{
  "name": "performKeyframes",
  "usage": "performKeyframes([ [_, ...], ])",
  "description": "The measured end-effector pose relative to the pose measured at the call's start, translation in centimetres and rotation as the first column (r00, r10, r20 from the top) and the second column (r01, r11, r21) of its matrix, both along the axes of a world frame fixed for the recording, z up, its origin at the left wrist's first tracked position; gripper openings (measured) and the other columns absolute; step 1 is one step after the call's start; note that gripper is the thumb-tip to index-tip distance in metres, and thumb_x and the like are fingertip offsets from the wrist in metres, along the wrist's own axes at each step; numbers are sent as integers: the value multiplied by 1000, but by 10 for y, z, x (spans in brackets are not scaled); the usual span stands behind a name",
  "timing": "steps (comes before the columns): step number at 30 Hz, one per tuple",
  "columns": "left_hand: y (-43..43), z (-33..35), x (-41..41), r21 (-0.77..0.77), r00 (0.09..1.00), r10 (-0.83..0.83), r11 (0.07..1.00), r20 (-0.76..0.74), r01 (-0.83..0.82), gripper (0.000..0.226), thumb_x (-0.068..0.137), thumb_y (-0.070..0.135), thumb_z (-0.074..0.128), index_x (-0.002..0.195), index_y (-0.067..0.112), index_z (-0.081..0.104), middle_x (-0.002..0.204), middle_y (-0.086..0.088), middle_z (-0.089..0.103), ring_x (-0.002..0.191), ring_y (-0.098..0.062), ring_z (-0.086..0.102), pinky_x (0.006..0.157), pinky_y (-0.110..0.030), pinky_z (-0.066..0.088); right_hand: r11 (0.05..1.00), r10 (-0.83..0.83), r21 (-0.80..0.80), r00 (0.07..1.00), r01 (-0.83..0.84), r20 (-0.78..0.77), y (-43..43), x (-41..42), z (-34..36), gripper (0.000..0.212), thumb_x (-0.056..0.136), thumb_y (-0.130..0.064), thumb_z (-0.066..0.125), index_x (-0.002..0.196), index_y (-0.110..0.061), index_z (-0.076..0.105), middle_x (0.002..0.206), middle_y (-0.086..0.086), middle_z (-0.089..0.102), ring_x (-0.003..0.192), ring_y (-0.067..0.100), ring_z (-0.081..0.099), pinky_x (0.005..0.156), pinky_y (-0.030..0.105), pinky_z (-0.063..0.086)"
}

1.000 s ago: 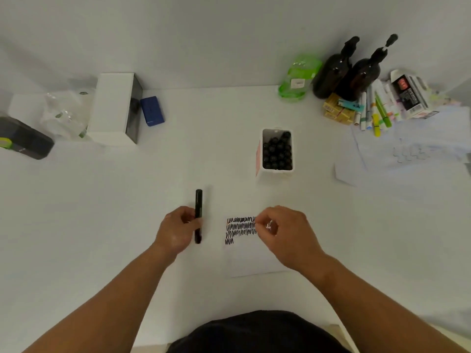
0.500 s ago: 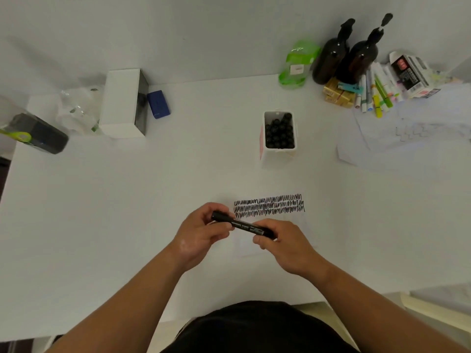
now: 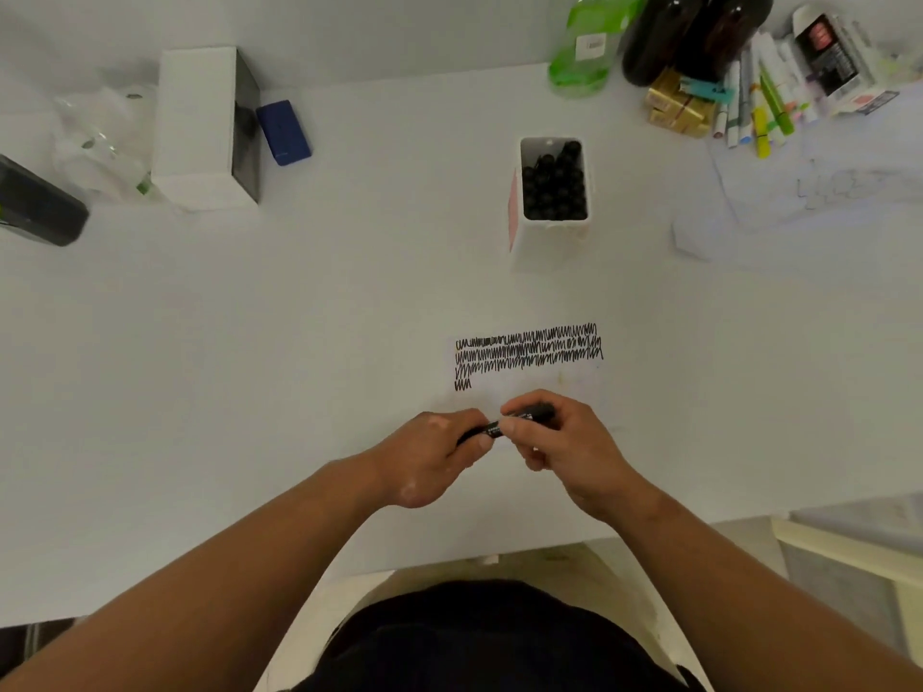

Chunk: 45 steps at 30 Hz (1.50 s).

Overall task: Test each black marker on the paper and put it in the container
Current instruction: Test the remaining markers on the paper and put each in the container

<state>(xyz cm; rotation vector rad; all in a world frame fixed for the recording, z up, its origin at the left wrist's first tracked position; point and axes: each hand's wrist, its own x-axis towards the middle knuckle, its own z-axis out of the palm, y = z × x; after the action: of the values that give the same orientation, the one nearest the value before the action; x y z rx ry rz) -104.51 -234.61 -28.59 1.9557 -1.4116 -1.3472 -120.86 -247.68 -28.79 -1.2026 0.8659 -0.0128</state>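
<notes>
Wide white surface (image 3: pixel 349 302), viewed from above. Both bare forearms reach in from the near edge and converge toward the middle. White paper sheet (image 3: pixel 534 384) lies flat ahead of the hands, with rows of black zigzag scribble across its far part. Beyond it, well apart, stands a white rectangular container (image 3: pixel 549 239) packed with upright black capped markers (image 3: pixel 553 184). Left hand (image 3: pixel 432 457) is knuckles up, fingers curled round the near-left end of one slim black marker (image 3: pixel 492 430). Right hand (image 3: pixel 564 442) pinches the far-right end between thumb and bent fingers. The marker is held between both hands, slanted, over the near edge of the paper.
</notes>
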Motion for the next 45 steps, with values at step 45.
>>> performKeyframes([
  [45, -5, -84, 28, -253, 765, 277, 955, 581, -154, 75, 75, 64, 73, 139, 28, 57, 102, -9, 51, 90, -25, 49, 81, -42, 49, 885, -43, -466, 997, 7, -67, -9, 46, -56, 14, 84, -11, 79, 94, -20, 77, 86, -9, 77, 82, 6, 71, 77, 19, 54],
])
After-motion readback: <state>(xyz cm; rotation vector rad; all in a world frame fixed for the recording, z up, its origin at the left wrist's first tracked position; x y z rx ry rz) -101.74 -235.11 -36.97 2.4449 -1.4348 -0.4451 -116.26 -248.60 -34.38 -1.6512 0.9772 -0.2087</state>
